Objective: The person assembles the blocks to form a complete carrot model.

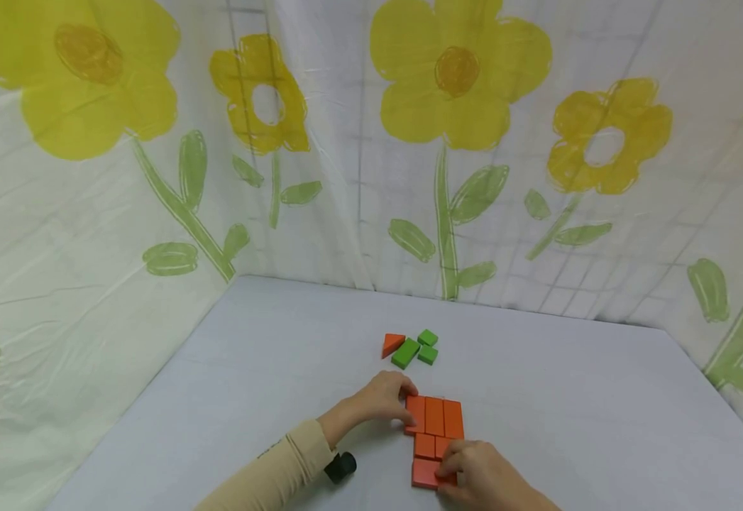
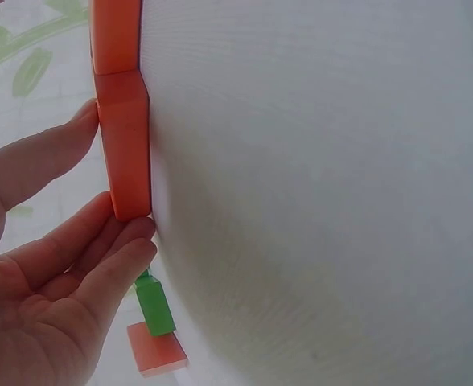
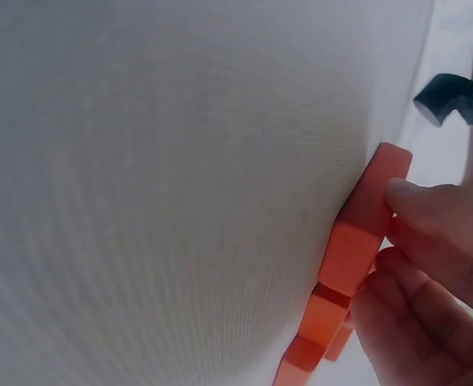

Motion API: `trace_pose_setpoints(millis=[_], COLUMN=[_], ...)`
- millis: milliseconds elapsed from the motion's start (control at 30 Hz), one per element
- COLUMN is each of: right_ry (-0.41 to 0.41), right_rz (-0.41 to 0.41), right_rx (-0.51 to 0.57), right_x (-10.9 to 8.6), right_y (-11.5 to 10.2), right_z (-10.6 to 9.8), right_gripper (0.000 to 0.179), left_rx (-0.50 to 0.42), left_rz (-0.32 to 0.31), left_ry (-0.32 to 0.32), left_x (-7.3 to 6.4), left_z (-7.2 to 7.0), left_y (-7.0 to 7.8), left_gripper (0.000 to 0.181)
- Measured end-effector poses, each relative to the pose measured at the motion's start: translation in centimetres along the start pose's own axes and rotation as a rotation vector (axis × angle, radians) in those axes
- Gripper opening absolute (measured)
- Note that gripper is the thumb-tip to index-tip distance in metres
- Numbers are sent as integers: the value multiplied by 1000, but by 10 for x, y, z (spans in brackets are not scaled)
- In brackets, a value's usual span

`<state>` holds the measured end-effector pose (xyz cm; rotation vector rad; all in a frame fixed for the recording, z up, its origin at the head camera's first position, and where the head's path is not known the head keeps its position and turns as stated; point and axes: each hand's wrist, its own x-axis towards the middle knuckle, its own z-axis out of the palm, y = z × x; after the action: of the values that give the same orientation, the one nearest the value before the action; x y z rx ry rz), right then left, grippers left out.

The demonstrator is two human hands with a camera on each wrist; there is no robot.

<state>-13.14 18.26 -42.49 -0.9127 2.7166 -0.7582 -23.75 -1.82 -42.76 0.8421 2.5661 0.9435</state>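
Left hand (image 1: 380, 399) pinched leftmost orange oblong block (image 1: 415, 410).
Right hand (image 1: 482, 471) gripped nearest red oblong block (image 1: 424, 473); green blocks (image 1: 406, 353) lay closer to table's (image 1: 575, 411) far edge.

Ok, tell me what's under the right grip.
Head view: the nearest red block and a small orange block show partly beneath the right grip; whatever it covers is hidden.

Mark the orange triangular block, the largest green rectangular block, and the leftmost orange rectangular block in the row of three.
Orange triangular block (image 1: 391, 343), head view: top face, centre.
Largest green rectangular block (image 1: 406, 352), head view: top face, centre.
Leftmost orange rectangular block (image 1: 416, 409), head view: top face, centre.
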Motion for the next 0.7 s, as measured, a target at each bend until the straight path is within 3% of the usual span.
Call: trace_pose_setpoints(millis=[500,600,700], right_ry=[22,21,69], right_rz=[36,33,17], right_rx=[0,29,41], right_x=[2,5,14], right_y=[1,2,4], right_z=[-1,-7,-20], right_gripper=[11,12,12], left_rx=[-8,-13,-16], left_rz=[-9,-13,-19], left_ry=[8,7,4], left_x=[1,0,1], left_z=[0,1,1], left_y=[-1,0,-1], left_gripper=[38,37,37])
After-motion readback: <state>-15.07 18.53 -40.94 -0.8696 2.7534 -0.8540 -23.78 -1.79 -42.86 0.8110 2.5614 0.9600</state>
